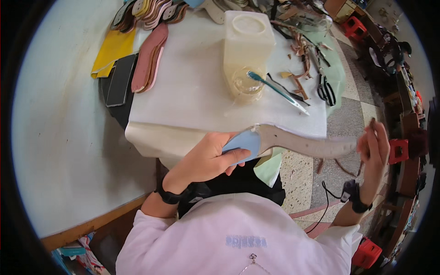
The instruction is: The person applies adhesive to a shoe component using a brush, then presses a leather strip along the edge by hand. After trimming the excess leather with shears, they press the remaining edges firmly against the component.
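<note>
A long, curved insole-shaped piece (302, 141), greyish brown with a light blue end, is held out over the table's near edge. My left hand (215, 155) grips it by the blue end, thumb on top. My right hand (373, 147) is at the far right tip of the piece, fingers bent and close together. Something small and dark brown shows at its fingertips; motion blur hides what it is and whether the hand touches the tip. Beyond the piece, a clear jar (247, 86) of pale glue stands with a teal toothbrush (279, 94) laid across it.
Behind the jar is a whitish plastic container (250, 41). Black scissors (326, 90) and brown scraps (300, 55) lie at the table's right. Reddish insole-shaped pieces (150, 59), a phone (122, 80) and a yellow sheet (112, 50) are at the left. Red stools (398, 151) stand on the floor.
</note>
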Motion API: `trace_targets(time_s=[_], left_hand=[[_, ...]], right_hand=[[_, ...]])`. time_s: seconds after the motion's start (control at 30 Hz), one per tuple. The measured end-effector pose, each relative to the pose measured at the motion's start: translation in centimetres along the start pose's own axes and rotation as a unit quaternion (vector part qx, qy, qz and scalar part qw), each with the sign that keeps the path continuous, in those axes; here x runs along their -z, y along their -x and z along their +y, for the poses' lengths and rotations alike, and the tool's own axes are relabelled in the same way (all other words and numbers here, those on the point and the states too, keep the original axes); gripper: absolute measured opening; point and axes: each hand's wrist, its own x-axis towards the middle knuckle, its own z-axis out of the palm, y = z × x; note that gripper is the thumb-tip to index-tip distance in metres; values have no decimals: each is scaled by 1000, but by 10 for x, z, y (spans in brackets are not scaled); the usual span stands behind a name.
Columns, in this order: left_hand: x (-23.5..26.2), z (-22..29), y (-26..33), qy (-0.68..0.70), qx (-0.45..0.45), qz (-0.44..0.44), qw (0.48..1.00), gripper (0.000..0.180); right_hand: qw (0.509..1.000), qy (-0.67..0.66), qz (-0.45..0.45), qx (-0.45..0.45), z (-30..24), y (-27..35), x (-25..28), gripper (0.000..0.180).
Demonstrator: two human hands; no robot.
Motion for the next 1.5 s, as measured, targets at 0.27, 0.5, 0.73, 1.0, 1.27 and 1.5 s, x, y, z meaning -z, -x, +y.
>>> trace_targets(time_s=[0.27, 0.5, 0.73, 1.0, 1.27, 1.5], left_hand=[[8, 13, -3, -184, 2, -79, 980, 19], [-3, 5, -14, -219, -58, -77, 971, 28], [-4, 2, -15, -220, -48, -85, 971, 27], [-5, 0, -20, -224, -35, -84, 970, 24], [-8, 4, -23, -217, -7, -86, 972, 20], [-9, 4, -25, -212, -13, -83, 974, 17]], right_hand=[[927, 54, -359, 99, 0, -49, -72, 8], [854, 80, -423, 294, -20, -45, -108, 10], [832, 84, -432, 338, -18, -44, -117, 12], [821, 99, -432, 360, -15, -42, -113, 14], [809, 113, -441, 372, -13, -45, -111, 16], [784, 137, -455, 398, -14, -47, -108, 26]])
